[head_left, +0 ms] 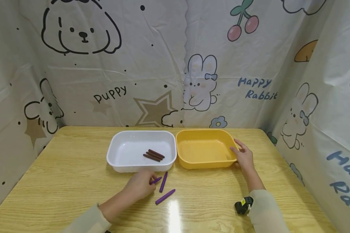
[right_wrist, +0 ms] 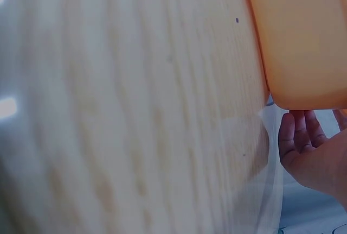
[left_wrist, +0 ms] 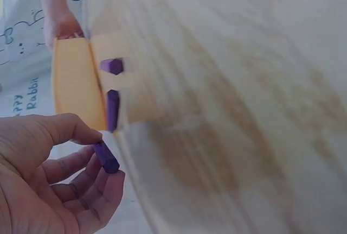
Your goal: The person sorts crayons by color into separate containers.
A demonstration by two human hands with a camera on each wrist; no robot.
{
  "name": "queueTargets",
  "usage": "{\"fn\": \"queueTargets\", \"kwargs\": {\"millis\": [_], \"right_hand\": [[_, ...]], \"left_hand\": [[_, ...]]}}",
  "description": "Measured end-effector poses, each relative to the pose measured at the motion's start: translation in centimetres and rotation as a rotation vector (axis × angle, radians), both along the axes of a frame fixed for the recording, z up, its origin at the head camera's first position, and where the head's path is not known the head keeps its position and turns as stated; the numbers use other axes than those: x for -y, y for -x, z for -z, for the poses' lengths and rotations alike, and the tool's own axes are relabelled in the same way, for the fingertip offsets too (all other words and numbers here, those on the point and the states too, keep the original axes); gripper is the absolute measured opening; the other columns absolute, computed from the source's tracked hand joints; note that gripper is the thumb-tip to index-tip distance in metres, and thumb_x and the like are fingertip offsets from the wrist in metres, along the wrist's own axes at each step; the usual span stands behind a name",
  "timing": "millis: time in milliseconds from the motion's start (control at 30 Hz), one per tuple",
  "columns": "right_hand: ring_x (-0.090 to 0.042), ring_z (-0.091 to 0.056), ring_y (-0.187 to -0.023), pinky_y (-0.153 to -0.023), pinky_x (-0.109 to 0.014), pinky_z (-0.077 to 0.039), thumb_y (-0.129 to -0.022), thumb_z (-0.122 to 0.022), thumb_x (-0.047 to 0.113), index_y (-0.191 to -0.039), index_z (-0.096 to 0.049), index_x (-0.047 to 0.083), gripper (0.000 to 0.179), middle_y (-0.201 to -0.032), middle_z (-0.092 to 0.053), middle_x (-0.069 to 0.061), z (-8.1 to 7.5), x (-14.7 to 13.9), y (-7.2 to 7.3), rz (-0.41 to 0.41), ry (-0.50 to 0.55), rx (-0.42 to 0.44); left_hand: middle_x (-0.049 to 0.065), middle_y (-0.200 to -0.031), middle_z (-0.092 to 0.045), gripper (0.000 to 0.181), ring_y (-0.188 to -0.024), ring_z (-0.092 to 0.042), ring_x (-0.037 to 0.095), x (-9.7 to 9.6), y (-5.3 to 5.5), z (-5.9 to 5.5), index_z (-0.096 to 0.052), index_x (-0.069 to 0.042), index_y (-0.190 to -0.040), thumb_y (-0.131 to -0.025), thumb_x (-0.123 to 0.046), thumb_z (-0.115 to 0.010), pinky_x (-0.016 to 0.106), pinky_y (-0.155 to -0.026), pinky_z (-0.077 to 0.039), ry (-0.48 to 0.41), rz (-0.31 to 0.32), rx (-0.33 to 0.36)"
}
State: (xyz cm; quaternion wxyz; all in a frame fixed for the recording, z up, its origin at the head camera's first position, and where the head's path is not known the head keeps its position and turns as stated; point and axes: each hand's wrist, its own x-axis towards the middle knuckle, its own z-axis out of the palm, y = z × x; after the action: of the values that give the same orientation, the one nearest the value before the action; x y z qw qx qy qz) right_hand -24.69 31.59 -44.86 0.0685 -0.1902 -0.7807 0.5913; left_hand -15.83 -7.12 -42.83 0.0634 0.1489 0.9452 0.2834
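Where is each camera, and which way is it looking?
Head: worn on the head, looking forward and down at the table, white tray, yellow tray and purple crayons; both hands and sleeves show.
Left wrist: worn on the left wrist, looking past the left hand, which pinches a purple crayon.
Right wrist: worn on the right wrist, looking along the table at the yellow tray; the right hand touches its end.
Shared: all three views show the yellow tray.
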Motion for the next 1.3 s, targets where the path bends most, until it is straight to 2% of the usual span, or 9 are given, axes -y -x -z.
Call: {"fn": "queueTargets", "kwargs": {"millis": [233, 467, 600, 833, 1067, 1300], "right_hand": [[-0.005, -0.058, -0.079, -0.069, -0.02, -0.056, -0.09, -0.062, 0.025, -0.141, -0.043, 0.02, 0.055, -0.102, -0.051, -0.001, 0.0, -0.2, -0.1, 0.006, 0.005, 0.006], [-0.005, -0.059, -0.077, -0.068, -0.02, -0.056, -0.089, -0.063, 0.024, -0.141, -0.044, 0.018, 0.055, -0.098, -0.051, 0.0, 0.1, -0.2, -0.1, 0.013, 0.017, -0.003], [-0.005, -0.059, -0.077, -0.069, -0.02, -0.056, -0.089, -0.063, 0.024, -0.14, -0.044, 0.018, 0.055, -0.097, -0.051, 0.001, 0.0, -0.1, -0.1, 0.011, 0.01, -0.003], [-0.006, -0.059, -0.08, -0.071, -0.021, -0.056, -0.09, -0.062, 0.024, -0.141, -0.043, 0.019, 0.055, -0.102, -0.051, -0.001, -0.2, 0.0, -0.2, -0.002, 0.004, 0.007], [-0.005, -0.06, -0.08, -0.07, -0.021, -0.056, -0.09, -0.062, 0.025, -0.142, -0.042, 0.018, 0.056, -0.102, -0.052, -0.002, -0.2, -0.1, -0.2, -0.01, 0.015, 0.004], [-0.006, -0.059, -0.08, -0.07, -0.021, -0.056, -0.09, -0.061, 0.023, -0.142, -0.042, 0.018, 0.055, -0.104, -0.053, -0.003, -0.2, -0.1, -0.1, -0.016, 0.012, -0.003]], "left_hand": [[-0.002, -0.076, -0.061, 0.019, -0.069, -0.053, 0.011, 0.2, -0.1, -1.8, -0.068, -0.008, -0.092, -0.073, -0.004, -0.067, 0.024, -0.059, -0.045, -0.035, 0.041, 0.003], [-0.003, -0.08, -0.059, 0.022, -0.07, -0.051, 0.01, 0.0, -0.1, -3.4, -0.068, -0.01, -0.095, -0.074, -0.006, -0.068, 0.022, -0.059, -0.043, -0.013, 0.072, 0.027], [-0.004, -0.08, -0.059, 0.023, -0.07, -0.05, 0.01, -0.3, 0.0, -4.1, -0.07, -0.01, -0.097, -0.074, -0.007, -0.068, 0.022, -0.059, -0.042, 0.017, 0.103, 0.007], [-0.003, -0.08, -0.06, 0.014, -0.071, -0.052, 0.011, -1.3, 0.4, -5.5, -0.069, -0.011, -0.092, -0.078, -0.009, -0.069, 0.024, -0.061, -0.044, 0.025, 0.147, -0.035], [-0.001, -0.081, -0.061, 0.015, -0.067, -0.05, 0.01, -2.5, 1.8, -6.8, -0.068, -0.011, -0.094, -0.079, -0.011, -0.069, 0.023, -0.057, -0.042, 0.047, 0.169, -0.095], [0.001, -0.084, -0.059, 0.017, -0.071, -0.051, 0.012, -3.9, 3.6, -7.9, -0.068, -0.01, -0.097, -0.08, -0.011, -0.068, 0.025, -0.063, -0.044, 0.053, 0.171, -0.121]]}}
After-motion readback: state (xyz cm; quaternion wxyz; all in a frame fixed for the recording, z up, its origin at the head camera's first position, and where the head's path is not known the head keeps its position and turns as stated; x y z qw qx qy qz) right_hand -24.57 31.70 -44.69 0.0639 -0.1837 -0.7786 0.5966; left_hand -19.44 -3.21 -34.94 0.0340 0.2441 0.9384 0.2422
